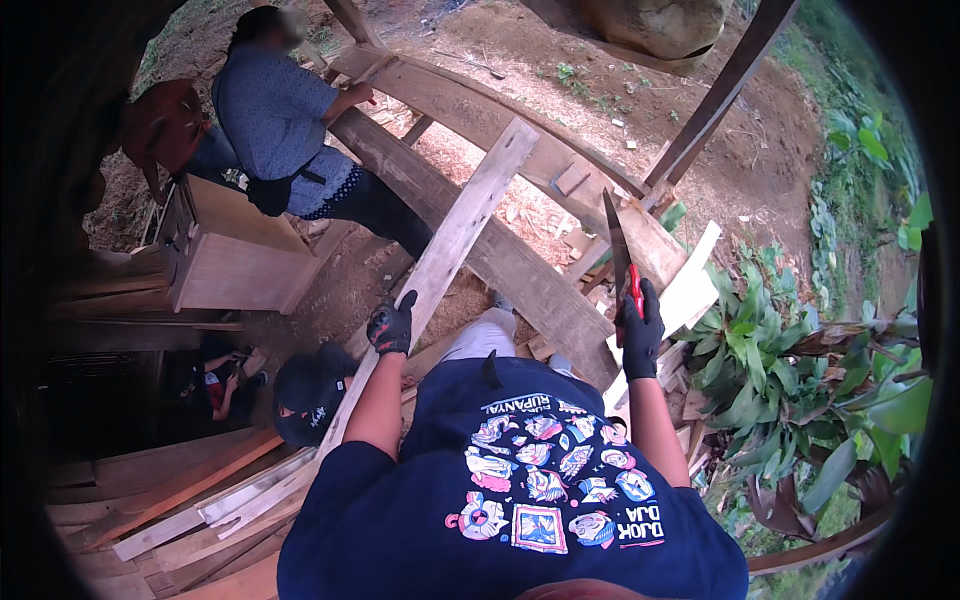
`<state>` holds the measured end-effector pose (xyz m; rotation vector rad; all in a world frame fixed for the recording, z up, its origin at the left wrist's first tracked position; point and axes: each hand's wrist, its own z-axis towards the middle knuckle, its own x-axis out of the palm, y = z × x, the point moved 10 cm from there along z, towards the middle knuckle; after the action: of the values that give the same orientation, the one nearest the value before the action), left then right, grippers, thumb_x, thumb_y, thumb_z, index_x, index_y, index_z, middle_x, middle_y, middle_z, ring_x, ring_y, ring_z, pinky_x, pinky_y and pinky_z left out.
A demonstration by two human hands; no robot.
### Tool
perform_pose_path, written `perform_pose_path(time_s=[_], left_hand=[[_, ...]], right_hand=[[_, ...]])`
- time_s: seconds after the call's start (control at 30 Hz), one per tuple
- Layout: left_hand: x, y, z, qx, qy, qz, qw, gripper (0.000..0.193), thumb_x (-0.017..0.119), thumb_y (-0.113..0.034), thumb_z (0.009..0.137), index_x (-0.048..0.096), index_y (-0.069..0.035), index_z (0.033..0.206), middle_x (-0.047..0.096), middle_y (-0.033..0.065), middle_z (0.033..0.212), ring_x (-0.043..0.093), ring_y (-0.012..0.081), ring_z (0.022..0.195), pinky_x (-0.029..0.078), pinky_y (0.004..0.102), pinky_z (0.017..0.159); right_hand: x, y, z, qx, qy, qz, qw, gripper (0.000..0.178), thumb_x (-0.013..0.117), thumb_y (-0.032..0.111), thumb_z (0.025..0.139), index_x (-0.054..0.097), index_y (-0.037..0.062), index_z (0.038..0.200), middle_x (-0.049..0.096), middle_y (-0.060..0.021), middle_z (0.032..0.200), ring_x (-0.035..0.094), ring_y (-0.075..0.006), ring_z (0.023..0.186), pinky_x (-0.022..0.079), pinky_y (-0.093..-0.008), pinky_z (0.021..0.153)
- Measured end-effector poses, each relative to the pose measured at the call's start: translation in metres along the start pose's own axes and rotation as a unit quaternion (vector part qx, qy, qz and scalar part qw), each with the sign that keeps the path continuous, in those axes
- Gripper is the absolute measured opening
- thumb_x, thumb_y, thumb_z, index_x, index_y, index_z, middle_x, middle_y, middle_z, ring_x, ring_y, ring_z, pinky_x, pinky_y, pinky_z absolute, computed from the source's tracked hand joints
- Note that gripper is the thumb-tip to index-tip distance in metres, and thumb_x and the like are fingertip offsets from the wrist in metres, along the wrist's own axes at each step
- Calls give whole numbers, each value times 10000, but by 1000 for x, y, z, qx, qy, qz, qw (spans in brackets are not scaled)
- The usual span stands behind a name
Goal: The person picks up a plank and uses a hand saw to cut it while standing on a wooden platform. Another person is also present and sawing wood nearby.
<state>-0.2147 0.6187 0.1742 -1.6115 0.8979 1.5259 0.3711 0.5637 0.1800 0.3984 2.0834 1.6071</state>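
Observation:
My left hand (392,325), in a dark work glove, is closed around the edge of a long weathered plank (465,220). The plank slants from beside my left arm up across the bench boards, its far end resting over them. In my gloved right hand (641,332) is a handsaw (618,245), gripped by its red handle with the dark blade pointing up and away from me. Below the saw lies the near end of a thick bench board (540,285). A small wooden block (571,179) sits on the farther bench board (480,115).
Another person (275,110) in a blue patterned shirt stands at the bench's left. A person in a dark cap (305,395) is low by my left arm. A wooden cabinet (245,255) stands left, stacked planks (200,520) lie lower left, and leafy plants (780,360) grow right.

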Motion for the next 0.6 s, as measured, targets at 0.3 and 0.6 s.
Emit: perform_pose_path(time_s=[0.3,0.6], left_hand=[[58,-44,109,22,119,-10,993,930,402,-882,950,832,-68,1082,783,244,1065,757,415,1039,585,525,873],[124,-40,186,56,157,-30,985,891,387,-840,988,829,-72,1087,777,253,1102,753,420,1070,575,530,920]], right_hand=[[20,33,-10,41,-16,-43,998,573,676,203,1039,536,22,1564,713,-118,1194,670,-171,913,544,-318,814],[45,18,-16,93,-89,74,989,578,679,180,1043,520,-18,1562,691,-56,1073,637,-108,803,520,-260,712]])
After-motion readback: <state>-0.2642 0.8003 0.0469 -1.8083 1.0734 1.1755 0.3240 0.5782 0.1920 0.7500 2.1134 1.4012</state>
